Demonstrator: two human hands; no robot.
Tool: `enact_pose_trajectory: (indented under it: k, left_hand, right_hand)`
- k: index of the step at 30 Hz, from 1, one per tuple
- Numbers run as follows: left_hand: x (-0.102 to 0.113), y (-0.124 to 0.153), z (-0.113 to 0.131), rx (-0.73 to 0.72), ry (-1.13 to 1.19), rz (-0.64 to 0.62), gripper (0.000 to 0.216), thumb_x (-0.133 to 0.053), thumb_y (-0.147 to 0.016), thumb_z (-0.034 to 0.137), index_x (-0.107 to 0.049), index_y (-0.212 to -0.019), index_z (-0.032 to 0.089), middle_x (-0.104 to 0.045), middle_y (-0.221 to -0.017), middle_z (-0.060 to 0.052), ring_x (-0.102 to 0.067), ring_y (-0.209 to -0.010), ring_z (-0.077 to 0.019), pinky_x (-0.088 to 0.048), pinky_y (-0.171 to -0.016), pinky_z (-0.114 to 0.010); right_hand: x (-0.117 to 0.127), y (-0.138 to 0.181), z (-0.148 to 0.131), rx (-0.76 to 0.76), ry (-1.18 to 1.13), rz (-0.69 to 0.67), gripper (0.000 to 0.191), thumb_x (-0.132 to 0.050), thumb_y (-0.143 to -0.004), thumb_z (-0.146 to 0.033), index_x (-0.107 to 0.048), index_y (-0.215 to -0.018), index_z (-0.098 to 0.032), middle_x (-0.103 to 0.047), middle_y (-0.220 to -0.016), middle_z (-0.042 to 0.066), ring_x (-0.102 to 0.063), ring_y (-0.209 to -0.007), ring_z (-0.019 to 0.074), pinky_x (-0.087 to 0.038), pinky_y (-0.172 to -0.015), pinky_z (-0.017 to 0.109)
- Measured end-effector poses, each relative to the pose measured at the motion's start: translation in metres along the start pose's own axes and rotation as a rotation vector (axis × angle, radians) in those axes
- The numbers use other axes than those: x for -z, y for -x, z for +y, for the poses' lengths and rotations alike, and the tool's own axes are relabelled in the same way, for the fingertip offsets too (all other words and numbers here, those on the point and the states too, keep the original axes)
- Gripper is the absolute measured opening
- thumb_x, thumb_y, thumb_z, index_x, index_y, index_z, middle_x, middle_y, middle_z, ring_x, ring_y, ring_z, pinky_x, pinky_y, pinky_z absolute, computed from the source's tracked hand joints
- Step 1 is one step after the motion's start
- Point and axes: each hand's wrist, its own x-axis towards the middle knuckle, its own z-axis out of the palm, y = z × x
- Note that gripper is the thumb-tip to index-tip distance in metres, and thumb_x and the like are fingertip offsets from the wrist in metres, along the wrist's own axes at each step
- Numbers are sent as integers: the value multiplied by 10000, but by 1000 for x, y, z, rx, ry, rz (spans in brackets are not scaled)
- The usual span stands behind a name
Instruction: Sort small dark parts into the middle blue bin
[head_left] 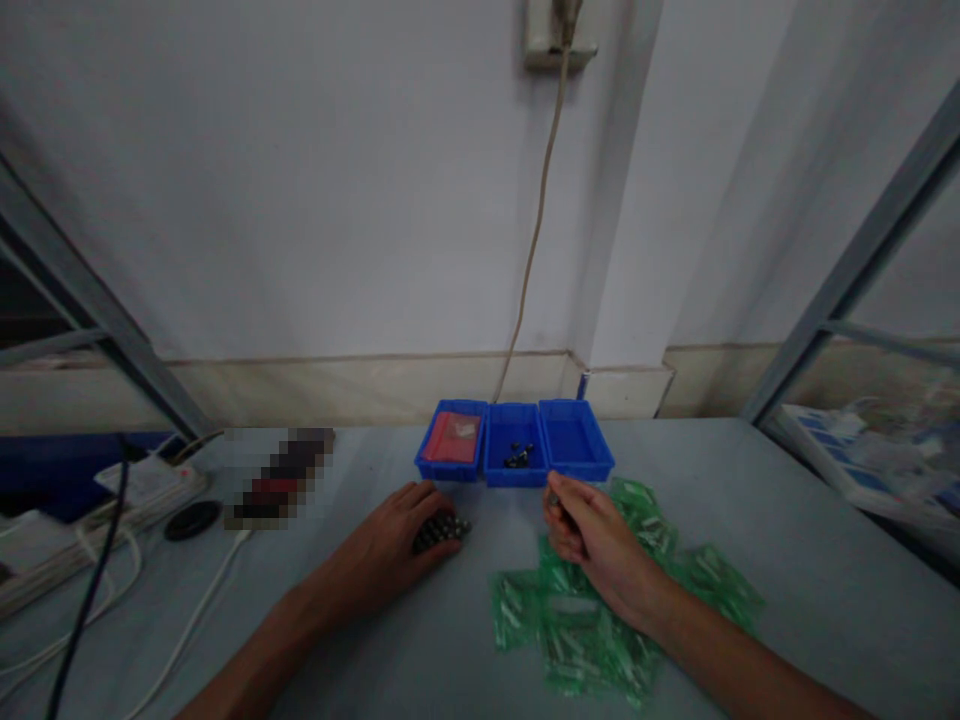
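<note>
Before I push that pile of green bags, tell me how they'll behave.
The green bags look thin and crinkled, so probably floppy and light. They overlap loosely under the right hand, so they would likely slide apart on the smooth table rather than move together.

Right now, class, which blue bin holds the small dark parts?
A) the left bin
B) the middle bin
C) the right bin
B: the small dark parts lie in the middle bin; the left bin holds a red packet.
</note>
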Motion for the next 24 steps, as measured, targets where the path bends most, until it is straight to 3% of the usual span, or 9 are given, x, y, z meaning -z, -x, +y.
enact_pose_trajectory:
  k: [5,12,17,24]
  left_hand:
    - [1,0,0,14,0,-10,238,-669,-1047,466,-689,-1190,277,-688,-1231,-60,-667,-1133,-291,-532,-1011,-440]
    - [2,-1,2,12,3,-19,243,-652,-1056,478,-687,-1175,269,-686,-1206,-65,-665,-1114,-293,-535,-994,-438]
    - [0,0,-1,3,-6,-15,250,-652,-1058,493,-681,-1187,280,-683,-1226,-61,-657,-1134,-294,-530,-999,-438]
    - [1,-1,1,28,-6,-31,245,-654,-1053,479,-690,-1178,271,-687,-1214,-65,-665,-1120,-294,-534,-999,-438]
  right_hand:
    - [2,-3,0,16,-18,-4,640,-896,-742,-724,-523,-679,-208,-379,-546,-108,-216,-443,41,-167,-401,200]
    - [4,-3,3,107,33,42,521,-890,-799,-655,-629,-819,-204,-567,-708,-49,-351,-471,54,-257,-398,187]
    - [5,-2,3,206,157,24,392,-869,-862,-567,-681,-888,-224,-564,-665,-51,-455,-513,99,-375,-422,198]
    - [3,0,1,220,214,1,379,-916,-802,-515,-716,-942,-226,-574,-684,-55,-484,-518,104,-390,-434,202]
